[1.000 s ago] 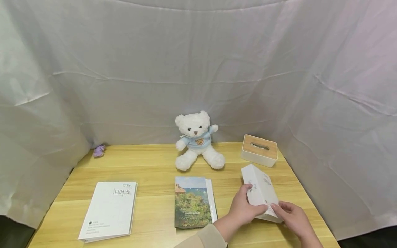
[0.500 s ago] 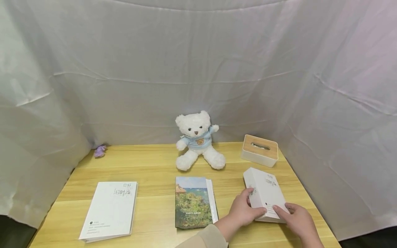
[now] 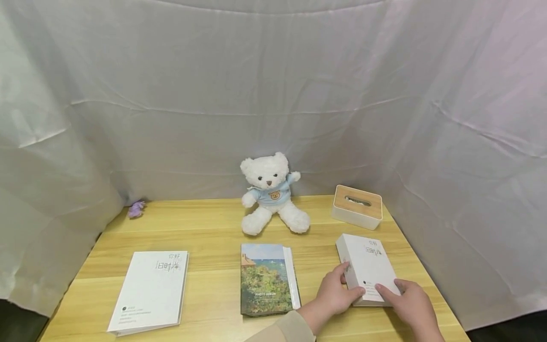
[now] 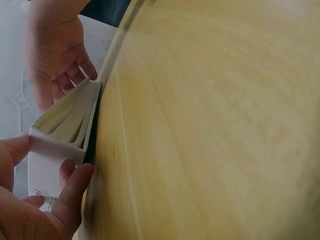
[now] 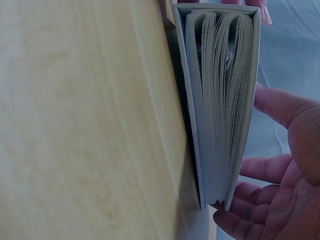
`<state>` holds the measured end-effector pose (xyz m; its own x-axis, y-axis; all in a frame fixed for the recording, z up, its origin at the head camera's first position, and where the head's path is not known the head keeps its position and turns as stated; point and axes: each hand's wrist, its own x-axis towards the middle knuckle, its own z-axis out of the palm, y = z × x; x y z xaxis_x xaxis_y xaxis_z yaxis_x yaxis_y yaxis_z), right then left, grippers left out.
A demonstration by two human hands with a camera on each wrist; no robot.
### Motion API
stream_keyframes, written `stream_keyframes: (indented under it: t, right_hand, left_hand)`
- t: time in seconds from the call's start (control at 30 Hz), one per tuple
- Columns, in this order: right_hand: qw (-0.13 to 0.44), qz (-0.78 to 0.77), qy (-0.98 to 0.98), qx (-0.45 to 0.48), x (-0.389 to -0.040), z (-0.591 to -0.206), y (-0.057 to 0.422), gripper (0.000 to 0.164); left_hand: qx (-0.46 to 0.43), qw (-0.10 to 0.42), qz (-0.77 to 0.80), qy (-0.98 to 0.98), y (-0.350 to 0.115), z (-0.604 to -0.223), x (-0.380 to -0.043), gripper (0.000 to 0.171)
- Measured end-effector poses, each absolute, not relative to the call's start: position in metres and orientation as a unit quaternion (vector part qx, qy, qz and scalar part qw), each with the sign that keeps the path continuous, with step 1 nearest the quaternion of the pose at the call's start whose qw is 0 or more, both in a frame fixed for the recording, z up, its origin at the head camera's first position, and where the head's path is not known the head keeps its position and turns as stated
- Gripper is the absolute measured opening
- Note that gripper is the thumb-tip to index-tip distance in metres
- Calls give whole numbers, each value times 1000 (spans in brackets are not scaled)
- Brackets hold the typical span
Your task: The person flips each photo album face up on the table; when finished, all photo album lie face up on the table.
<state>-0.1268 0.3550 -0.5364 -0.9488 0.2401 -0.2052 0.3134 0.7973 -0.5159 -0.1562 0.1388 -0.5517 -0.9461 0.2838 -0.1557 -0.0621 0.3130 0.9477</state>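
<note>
A thick white photo album (image 3: 372, 266) with dark lettering is at the table's right, cover up. My left hand (image 3: 337, 290) grips its spine at the near left corner, the thumb at the near end. My right hand (image 3: 412, 304) holds the near right corner, thumb on the cover and fingers by the open side. In the right wrist view, the album's page ends (image 5: 220, 95) show between the two covers. A dark strip of shadow runs under it; whether it fully touches the table cannot be told.
A painted-cover photo album (image 3: 265, 280) lies left of my hands, and another white album (image 3: 151, 289) farther left. Behind are a white teddy bear (image 3: 269, 194), a wood-topped tissue box (image 3: 356, 207) and a small purple object (image 3: 136, 209). Grey cloth (image 3: 256, 95) walls the wooden table (image 3: 213, 266).
The white album on the right was tilted with its spine side raised toward view. It has come down flatter, cover up, with both hands staying on it.
</note>
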Motion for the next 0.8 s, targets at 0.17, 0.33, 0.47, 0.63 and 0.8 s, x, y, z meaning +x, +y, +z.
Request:
stream_keyframes:
  t: [0.17, 0.33, 0.47, 0.63, 0.8]
  right_hand:
    - [66, -288, 944, 148, -126, -536, 352, 100]
    - [67, -292, 943, 147, -128, -537, 350, 97]
    - [59, -303, 940, 144, -131, -539, 346, 93]
    - [61, -310, 938, 143, -135, -541, 341, 95]
    - [72, -308, 937, 148, -138, -540, 338, 101]
  left_hand:
    - [63, 154, 580, 798, 139, -553, -156, 75]
    - [51, 150, 572, 805, 139, -552, -155, 76]
    - [39, 144, 576, 804, 139, -552, -156, 77]
    - [28, 149, 575, 804, 137, -551, -157, 79]
    - [27, 161, 568, 806, 134, -548, -158, 77]
